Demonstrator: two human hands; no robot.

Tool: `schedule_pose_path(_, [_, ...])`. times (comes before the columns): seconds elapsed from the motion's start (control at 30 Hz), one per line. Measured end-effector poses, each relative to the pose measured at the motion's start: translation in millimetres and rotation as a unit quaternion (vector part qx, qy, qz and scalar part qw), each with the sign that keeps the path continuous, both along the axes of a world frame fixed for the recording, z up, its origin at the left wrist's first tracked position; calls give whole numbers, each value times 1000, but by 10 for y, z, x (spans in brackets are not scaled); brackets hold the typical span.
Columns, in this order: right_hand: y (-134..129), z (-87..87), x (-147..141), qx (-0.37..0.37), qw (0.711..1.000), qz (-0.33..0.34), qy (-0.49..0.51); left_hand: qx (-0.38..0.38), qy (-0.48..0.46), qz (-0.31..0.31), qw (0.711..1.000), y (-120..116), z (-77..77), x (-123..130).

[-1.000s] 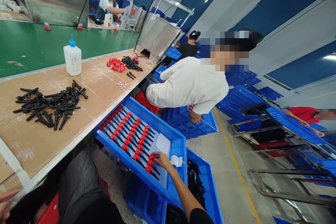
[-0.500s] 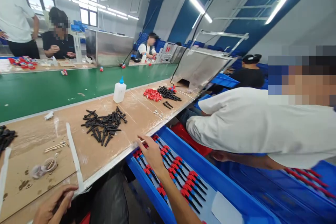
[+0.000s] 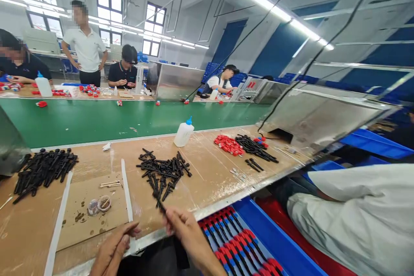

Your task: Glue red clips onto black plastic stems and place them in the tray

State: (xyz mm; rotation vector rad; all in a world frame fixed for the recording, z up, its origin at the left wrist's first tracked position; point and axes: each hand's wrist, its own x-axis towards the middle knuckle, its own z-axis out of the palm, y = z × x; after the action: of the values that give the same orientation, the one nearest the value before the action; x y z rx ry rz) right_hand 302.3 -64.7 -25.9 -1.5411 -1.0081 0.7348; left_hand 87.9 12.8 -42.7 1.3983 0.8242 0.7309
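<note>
My right hand (image 3: 184,226) grips a slim black plastic part (image 3: 159,202) between thumb and fingers at the bench's front edge. The part's far end points at a loose heap of similar black parts (image 3: 164,169), overlapping it in view. On the left, my left hand (image 3: 114,246) rests by the edge near a white tape strip (image 3: 127,189); its fingers are stretched out and I see nothing in them. Below my right hand is a blue tray (image 3: 278,235) with rows of black sticks with red and blue heads (image 3: 236,246).
A cardboard sheet (image 3: 76,228) carries small round cups (image 3: 104,203) and cotton swabs (image 3: 110,184). Farther back stand a white bottle (image 3: 184,133), red parts (image 3: 228,145) and a green belt (image 3: 145,118). A person in a white shirt (image 3: 362,215) sits close on the right.
My right hand has moved from above the tray to the heap's near side and now holds a black part. The view has turned left; my left hand stays by the tape strip.
</note>
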Motion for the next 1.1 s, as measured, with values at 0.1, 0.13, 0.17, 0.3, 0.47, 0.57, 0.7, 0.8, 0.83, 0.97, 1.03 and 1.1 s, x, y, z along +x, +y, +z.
schedule_pose_path(0.1, [81, -175, -557, -62, 950, 152, 266, -109, -103, 16, 989, -42, 44, 95])
schedule_pose_path(0.13, [120, -220, -692, -83, 920, 186, 334, -147, -139, 23, 979, -40, 51, 102])
schedule_pose_path(0.17, [160, -244, -792, -98, 901, 206, 368, -176, -177, 36, 968, -28, 56, 91])
schedule_pose_path(0.3, [349, -136, -848, -70, 971, 124, 194, -199, -280, 137, 929, 99, 73, -108])
schedule_pose_path(0.47, [780, -49, -668, -34, 999, 20, 8, -266, -328, 111, 899, 234, 51, -345])
schedule_pose_path(0.57, [994, -89, -694, -39, 998, 32, -34, -306, -355, 78, 880, 261, -3, -362])
schedule_pose_path(0.7, [1134, -72, -813, -28, 995, 63, -75, -361, -395, 32, 844, 286, -86, -373])
schedule_pose_path(0.8, [1191, -25, -896, 0, 990, 81, -115, -389, -420, 20, 820, 309, -120, -402])
schedule_pose_path(0.83, [1204, -13, -917, 10, 988, 85, -131, -396, -424, 20, 815, 316, -125, -410])
schedule_pose_path(0.97, [1207, -10, -944, 28, 979, 98, -179, -413, -434, 20, 800, 327, -130, -431])
schedule_pose_path(1.03, [1180, -35, -923, 19, 983, 73, -166, -414, -439, 20, 797, 323, -131, -437])
schedule_pose_path(1.1, [1146, -66, -892, 10, 991, 34, -129, -414, -441, 17, 796, 319, -131, -442])
